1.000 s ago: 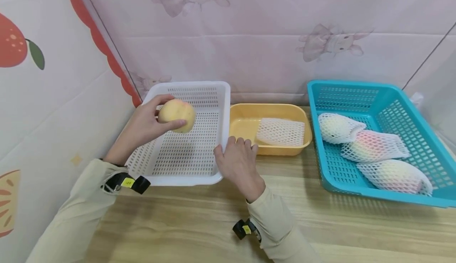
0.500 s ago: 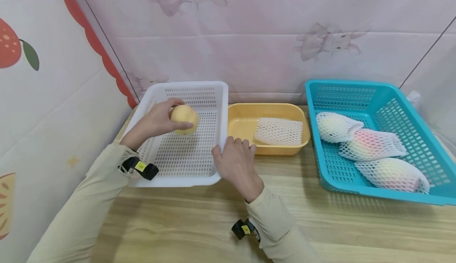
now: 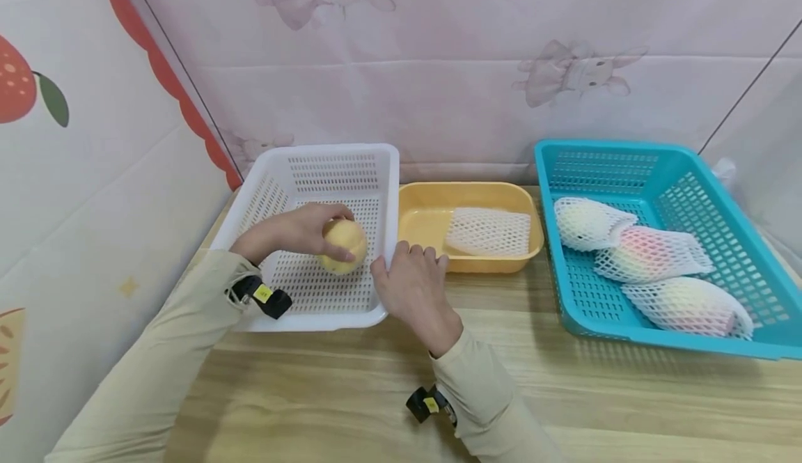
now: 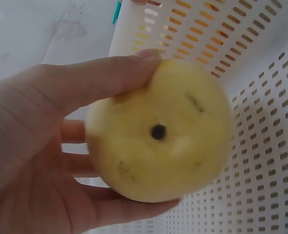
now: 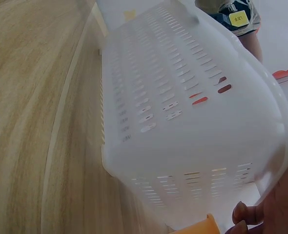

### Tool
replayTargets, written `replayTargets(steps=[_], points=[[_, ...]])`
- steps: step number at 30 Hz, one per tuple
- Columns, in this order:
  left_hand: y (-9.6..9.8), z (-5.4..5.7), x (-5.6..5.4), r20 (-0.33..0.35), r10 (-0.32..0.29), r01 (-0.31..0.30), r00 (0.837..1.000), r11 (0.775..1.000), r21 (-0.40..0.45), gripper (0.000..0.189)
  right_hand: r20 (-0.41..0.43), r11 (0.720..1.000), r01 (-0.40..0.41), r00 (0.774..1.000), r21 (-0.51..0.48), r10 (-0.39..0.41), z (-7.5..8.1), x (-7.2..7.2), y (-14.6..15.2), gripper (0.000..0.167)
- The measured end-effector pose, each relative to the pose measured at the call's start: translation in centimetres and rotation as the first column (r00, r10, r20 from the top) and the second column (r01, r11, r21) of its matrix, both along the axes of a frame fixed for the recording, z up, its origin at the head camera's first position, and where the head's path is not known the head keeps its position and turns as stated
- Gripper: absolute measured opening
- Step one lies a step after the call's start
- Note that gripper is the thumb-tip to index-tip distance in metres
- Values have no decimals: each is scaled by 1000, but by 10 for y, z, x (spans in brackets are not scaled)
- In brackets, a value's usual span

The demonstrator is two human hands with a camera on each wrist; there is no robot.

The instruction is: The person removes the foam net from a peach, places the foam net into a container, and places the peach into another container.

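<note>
wood-grain table (image 3: pixel 313 393), lower frame, bears white basket (image 3: pixel 338 322) left of centre, right hand (image 3: pixel 415 287) gripping it; left hand (image 3: pixel 294 231), grasping yellow fruit (image 3: pixel 344 242), should squeeze only lightly.

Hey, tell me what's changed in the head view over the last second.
The left hand, gripping the peach, has moved right and down in the picture, over the white basket. Nothing was newly grasped or released. The right hand stayed on the basket's right rim; the foam net in the yellow tray and the netted peaches in the teal basket stayed put.
</note>
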State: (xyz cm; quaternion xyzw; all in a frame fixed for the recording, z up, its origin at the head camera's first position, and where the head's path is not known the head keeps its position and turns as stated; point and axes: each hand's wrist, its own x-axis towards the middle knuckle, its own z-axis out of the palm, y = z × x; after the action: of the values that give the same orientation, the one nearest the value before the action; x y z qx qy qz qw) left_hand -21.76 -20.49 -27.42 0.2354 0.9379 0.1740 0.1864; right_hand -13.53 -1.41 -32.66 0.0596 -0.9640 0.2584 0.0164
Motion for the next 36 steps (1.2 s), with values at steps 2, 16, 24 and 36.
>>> replayTargets(steps=[2,16,24,36], points=[[2,-1,0,34,-17,18,999,999,-33,66,3,1000,0,1000,0,0,0,0,0,40],[15,-1,0,116,-102,116,988,986,-123,69,30,1000,-3,1000,-14,4,0,1,0,40],[22,-1,-1,134,-146,172,980,961,-215,66,28,1000,0,1000,-17,1,0,1,2,42],[23,-8,-3,155,-126,161,980,956,-245,66,46,1000,-3,999,5,3,0,0,1,43]])
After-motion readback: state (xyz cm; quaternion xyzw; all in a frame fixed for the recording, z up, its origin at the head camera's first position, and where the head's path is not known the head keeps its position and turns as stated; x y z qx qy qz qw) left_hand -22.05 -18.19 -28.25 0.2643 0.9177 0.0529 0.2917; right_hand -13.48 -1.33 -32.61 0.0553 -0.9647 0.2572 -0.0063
